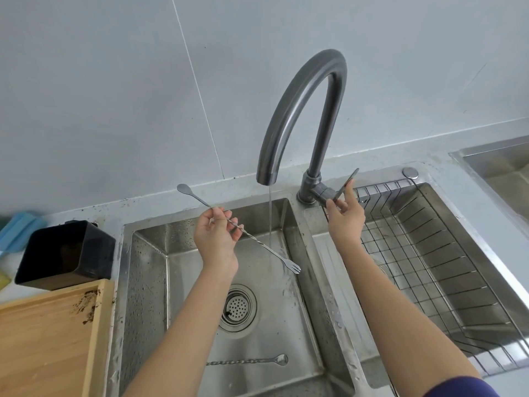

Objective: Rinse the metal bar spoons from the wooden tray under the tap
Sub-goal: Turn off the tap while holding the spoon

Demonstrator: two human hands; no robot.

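My left hand [218, 236] grips a long twisted metal bar spoon [266, 247] by its middle, over the left sink basin [286, 319]. The spoon's bowl points back left and its small fork end points front right. A thin stream of water [270, 213] falls from the grey arched tap [303, 110] just behind the spoon's shaft. My right hand [345, 216] holds the tap's lever handle [347, 181] between fingers and thumb. A second bar spoon [252, 361] lies on the basin floor near the front. The wooden tray [48, 336] sits at the left, stained dark in one corner.
A round drain strainer [237, 308] is in the middle of the left basin. The right basin holds a wire rack [429, 253]. A black square container [65, 253] stands behind the tray. Another sink's edge [492, 159] shows at far right.
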